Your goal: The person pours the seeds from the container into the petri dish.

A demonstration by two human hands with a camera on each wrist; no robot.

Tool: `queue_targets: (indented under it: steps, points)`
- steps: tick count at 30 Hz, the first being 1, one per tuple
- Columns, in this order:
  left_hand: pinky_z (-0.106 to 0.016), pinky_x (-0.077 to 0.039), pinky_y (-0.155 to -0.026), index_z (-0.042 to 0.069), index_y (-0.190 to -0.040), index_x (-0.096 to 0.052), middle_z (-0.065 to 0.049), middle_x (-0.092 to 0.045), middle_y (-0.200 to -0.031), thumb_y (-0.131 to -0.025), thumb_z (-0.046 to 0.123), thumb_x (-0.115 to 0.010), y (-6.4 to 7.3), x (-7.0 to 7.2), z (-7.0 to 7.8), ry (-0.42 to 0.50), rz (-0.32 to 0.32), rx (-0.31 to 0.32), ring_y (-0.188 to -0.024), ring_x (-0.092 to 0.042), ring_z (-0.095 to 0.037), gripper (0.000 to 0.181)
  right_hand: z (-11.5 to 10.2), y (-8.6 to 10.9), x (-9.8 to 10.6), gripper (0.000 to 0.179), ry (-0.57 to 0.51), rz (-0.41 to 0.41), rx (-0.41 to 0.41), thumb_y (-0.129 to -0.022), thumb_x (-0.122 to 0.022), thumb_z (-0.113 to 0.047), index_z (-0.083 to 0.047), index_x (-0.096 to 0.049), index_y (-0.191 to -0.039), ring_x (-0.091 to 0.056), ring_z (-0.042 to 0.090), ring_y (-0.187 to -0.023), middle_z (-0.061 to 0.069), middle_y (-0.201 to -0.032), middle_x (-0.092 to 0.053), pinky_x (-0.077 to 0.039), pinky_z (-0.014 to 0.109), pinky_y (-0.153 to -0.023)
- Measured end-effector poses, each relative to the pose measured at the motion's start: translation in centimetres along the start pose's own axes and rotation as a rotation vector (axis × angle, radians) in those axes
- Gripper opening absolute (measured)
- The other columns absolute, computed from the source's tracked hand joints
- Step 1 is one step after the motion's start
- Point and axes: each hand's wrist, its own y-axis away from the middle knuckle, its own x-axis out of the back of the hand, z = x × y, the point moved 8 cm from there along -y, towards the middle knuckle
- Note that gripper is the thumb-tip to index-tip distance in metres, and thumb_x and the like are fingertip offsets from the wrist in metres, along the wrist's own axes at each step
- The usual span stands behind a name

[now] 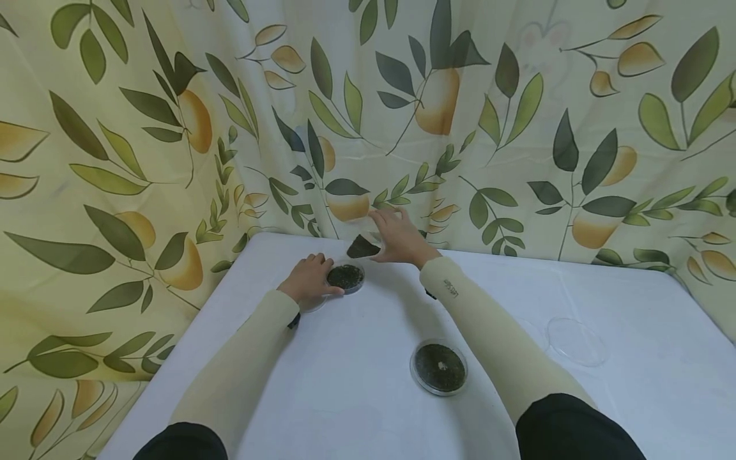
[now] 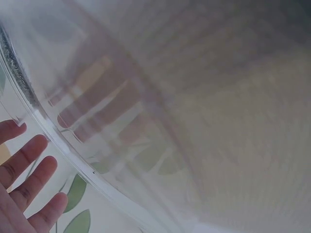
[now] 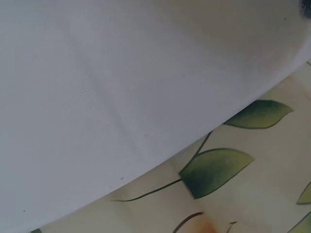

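Note:
My left hand (image 1: 310, 279) is at a round clear petri dish (image 1: 345, 277) of dark green, crumbly matter, thumb on the near side and fingers on the far side. In the left wrist view, the fingers (image 2: 29, 170) are spread by a large clear rim (image 2: 92, 172). Just above and to the right, my right hand (image 1: 398, 236) holds up a clear, tilted container with a dark mass (image 1: 363, 246) gathered in its lower part. Its exact shape is hard to make out. The right wrist view shows only the table edge and curtain, not the hand's grip.
A second petri dish (image 1: 440, 367) of dark green matter, with a pale spot in its middle, stands nearer the front. To the right lies a clear round lid (image 1: 577, 342). Another clear rim (image 1: 313, 305) shows under the left wrist. A leaf-patterned curtain (image 1: 494, 160) hangs behind the white table (image 1: 356, 396).

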Motion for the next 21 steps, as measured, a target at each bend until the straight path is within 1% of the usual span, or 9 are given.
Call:
queue_targets:
  steps: [3,6,10,13,16,21]
  points:
    - [-0.047,-0.042,-0.100,0.006,-0.133,-0.046,-0.015,-0.051,-0.125,-0.078,0.067,-0.059,0.0,0.0,0.0,-0.001,0.007,-0.006,-0.114,-0.049,-0.030,0.083,1.2,0.8,0.1,0.097,-0.023,-0.005,-0.028,-0.066,-0.075,-0.057,-0.002,-0.037,-0.137,-0.043,0.028,-0.129,0.014,-0.137,-0.048,-0.024,0.056,-0.109]
    - [-0.047,-0.042,-0.100,0.006,-0.132,-0.047,-0.015,-0.051,-0.125,-0.077,0.067,-0.059,0.0,-0.1,0.1,-0.001,0.010,-0.006,-0.114,-0.049,-0.030,0.083,2.3,1.7,0.0,0.099,-0.078,-0.020,-0.059,-0.066,-0.073,-0.060,-0.001,-0.038,-0.137,-0.042,0.029,-0.131,0.015,-0.140,-0.046,-0.023,0.057,-0.110]
    - [-0.048,-0.041,-0.100,0.005,-0.131,-0.047,-0.015,-0.051,-0.124,-0.077,0.066,-0.060,0.2,0.0,0.2,0.011,0.009,-0.001,-0.114,-0.049,-0.030,0.082,3.5,3.1,0.3,0.096,-0.163,-0.032,-0.090,-0.065,-0.077,-0.053,0.001,-0.040,-0.135,-0.045,0.031,-0.128,0.017,-0.137,-0.049,-0.023,0.058,-0.108]
    - [-0.048,-0.041,-0.100,0.005,-0.131,-0.047,-0.015,-0.051,-0.123,-0.078,0.066,-0.060,0.2,-0.1,0.2,0.018,0.013,0.000,-0.113,-0.049,-0.030,0.082,4.2,4.1,0.5,0.094,-0.186,-0.034,-0.101,-0.064,-0.078,-0.052,0.002,-0.043,-0.132,-0.049,0.031,-0.123,0.018,-0.132,-0.053,-0.027,0.057,-0.106]
    - [-0.047,-0.041,-0.101,0.006,-0.132,-0.047,-0.015,-0.051,-0.124,-0.077,0.066,-0.060,0.1,-0.3,0.0,0.019,0.016,0.002,-0.114,-0.048,-0.029,0.082,4.8,4.9,0.6,0.094,-0.188,-0.049,-0.110,-0.064,-0.077,-0.053,0.003,-0.044,-0.131,-0.050,0.031,-0.122,0.019,-0.130,-0.054,-0.029,0.056,-0.105]
    - [-0.048,-0.041,-0.100,0.006,-0.133,-0.046,-0.015,-0.051,-0.124,-0.077,0.067,-0.059,-0.2,-0.5,-0.1,0.015,0.031,-0.009,-0.114,-0.049,-0.030,0.084,5.8,6.5,0.8,0.093,-0.226,-0.085,-0.139,-0.064,-0.078,-0.052,0.002,-0.043,-0.131,-0.047,0.031,-0.123,0.018,-0.131,-0.052,-0.026,0.056,-0.106]
